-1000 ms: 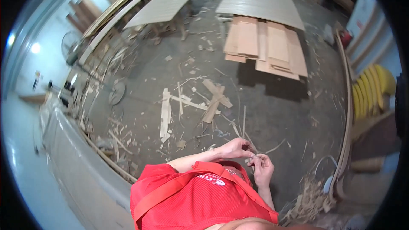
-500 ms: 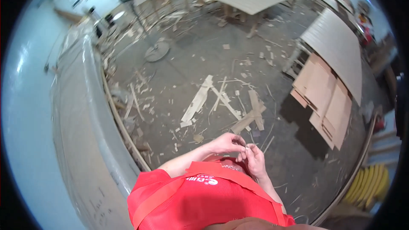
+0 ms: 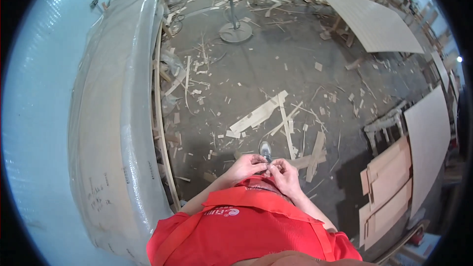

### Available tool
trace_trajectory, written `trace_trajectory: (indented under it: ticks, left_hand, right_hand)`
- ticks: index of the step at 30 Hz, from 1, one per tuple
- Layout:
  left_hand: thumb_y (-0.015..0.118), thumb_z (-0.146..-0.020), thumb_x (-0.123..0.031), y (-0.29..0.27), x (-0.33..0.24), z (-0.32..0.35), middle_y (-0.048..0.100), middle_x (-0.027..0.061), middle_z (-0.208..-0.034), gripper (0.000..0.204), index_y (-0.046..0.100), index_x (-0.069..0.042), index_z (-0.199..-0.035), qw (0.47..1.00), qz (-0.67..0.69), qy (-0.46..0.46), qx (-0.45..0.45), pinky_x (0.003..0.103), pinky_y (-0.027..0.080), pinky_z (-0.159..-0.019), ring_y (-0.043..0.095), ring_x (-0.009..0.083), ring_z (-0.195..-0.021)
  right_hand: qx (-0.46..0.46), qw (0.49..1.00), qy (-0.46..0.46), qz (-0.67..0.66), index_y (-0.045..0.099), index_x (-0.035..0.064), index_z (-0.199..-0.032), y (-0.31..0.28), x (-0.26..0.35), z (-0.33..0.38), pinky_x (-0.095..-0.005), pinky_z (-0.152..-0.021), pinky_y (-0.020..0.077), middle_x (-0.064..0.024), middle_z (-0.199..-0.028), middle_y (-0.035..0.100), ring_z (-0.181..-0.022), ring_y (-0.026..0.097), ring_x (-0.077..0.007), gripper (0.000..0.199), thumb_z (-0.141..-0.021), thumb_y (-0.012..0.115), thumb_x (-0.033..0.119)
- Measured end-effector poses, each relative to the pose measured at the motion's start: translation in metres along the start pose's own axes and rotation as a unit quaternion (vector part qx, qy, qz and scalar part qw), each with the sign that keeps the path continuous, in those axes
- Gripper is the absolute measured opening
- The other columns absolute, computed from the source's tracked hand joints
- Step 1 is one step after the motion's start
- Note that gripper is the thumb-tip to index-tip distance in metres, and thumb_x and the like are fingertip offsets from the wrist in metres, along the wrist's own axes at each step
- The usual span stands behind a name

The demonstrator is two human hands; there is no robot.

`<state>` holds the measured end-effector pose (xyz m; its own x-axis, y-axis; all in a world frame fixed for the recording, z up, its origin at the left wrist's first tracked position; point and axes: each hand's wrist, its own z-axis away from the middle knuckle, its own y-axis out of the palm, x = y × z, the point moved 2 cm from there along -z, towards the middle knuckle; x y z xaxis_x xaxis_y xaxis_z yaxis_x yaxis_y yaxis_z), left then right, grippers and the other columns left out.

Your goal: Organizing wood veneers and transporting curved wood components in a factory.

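Hands are centred low in the view, ahead of the torso, with their fingertips brought together. The bare left hand (image 3: 245, 167) bends inward from the left, thumb and fingers narrowed toward a pinch. The bare right hand (image 3: 286, 176) mirrors this posture from the right — its thumb and forefinger meet the left fingertips or lie just beside them. Whether a small object is held between the fingertips cannot be told at this resolution.

The red fabric garment with a white printed mark (image 3: 261, 234) is the item nearest to both hands. It covers the torso directly below them; its upper edge lies close to the wrists. One light-coloured shoe (image 3: 265, 148) shows just beyond the fingertips, on the dark grey floor (image 3: 268, 69).

Forward of the hands, a flat, pale wooden offcut (image 3: 261, 113) lies at a slant among scattered chips. Brown flat strips (image 3: 316, 153) cross each other to the right of the shoe. At the right, pinkish-brown rectangular panels (image 3: 391, 177) are stacked beside a large, pale flat sheet (image 3: 430, 138). At the left, a long stack wrapped in clear plastic (image 3: 108, 133) runs alongside — well apart from the left hand.
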<state>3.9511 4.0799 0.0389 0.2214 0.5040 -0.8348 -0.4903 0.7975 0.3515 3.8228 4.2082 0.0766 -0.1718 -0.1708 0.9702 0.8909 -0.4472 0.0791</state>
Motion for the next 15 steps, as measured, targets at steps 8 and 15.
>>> trace_trajectory:
  ticks: [8, 15]
  left_hand:
    - [0.065, -0.095, -0.014, -0.041, -0.114, -0.099, 0.068, 0.0077, -0.09, 0.02, 0.063, 0.001, -0.108, 1.0, 0.008, 0.017, 0.002, 0.026, 0.052, -0.077, 0.065, 0.0142, -0.08]
    - [0.063, -0.096, -0.016, -0.123, -0.168, -0.14, 0.069, 0.0052, -0.088, 0.022, 0.064, 0.002, -0.109, 0.99, 0.078, 0.048, -0.108, 0.026, 0.052, -0.076, 0.064, 0.0123, -0.081]
  right_hand:
    - [0.192, 0.967, -0.003, -0.169, 0.055, -0.0021, -0.102, -0.024, 0.04, -0.171, -0.0256, -0.072, 0.0509, -0.0057, -0.085, 0.064, -0.076, 0.062, -0.0118, 0.016, -0.102, 0.052, 0.014]
    - [0.304, 0.942, 0.096, -0.099, 0.055, -0.0031, -0.104, 0.013, 0.073, -0.311, -0.0258, -0.074, 0.051, -0.0069, -0.087, 0.064, -0.08, 0.062, -0.0123, 0.019, -0.103, 0.049, 0.015]
